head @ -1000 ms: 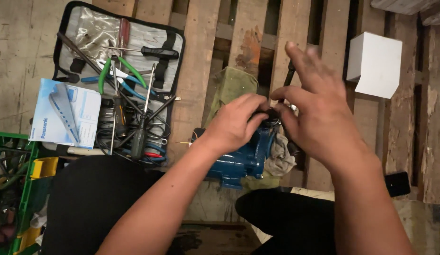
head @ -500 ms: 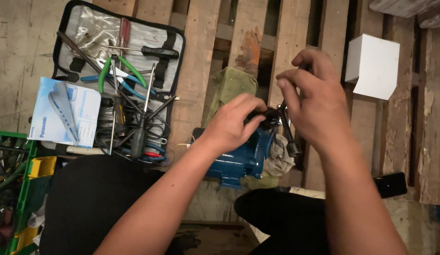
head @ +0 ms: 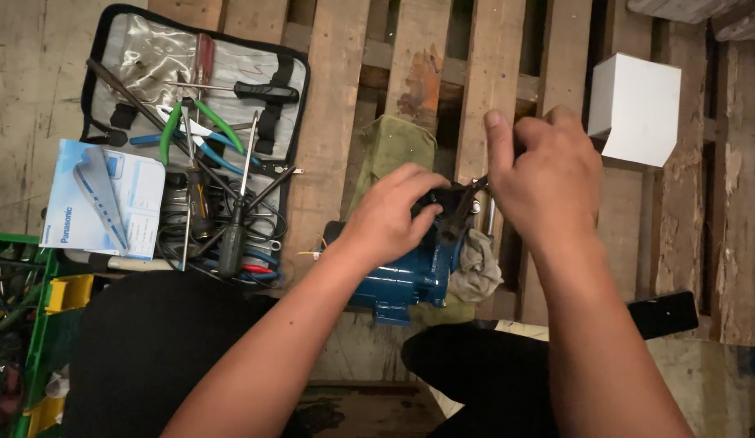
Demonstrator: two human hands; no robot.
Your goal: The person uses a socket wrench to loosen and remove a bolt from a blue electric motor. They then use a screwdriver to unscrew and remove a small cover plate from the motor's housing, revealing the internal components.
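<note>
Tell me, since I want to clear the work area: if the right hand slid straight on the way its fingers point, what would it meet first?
The right hand points up the picture, across the wooden pallet. Only bare slats seem to lie ahead; the white box sits off to its right, though depth is unclear.

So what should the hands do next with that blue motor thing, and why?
Probably keep the left hand pressing down on the blue motor while the right hand gives the dark tool a small turn. The tool's tip sits at the motor's end beside the grey rag, and the motor rests loose on the wooden pallet, so it could shift.
</note>
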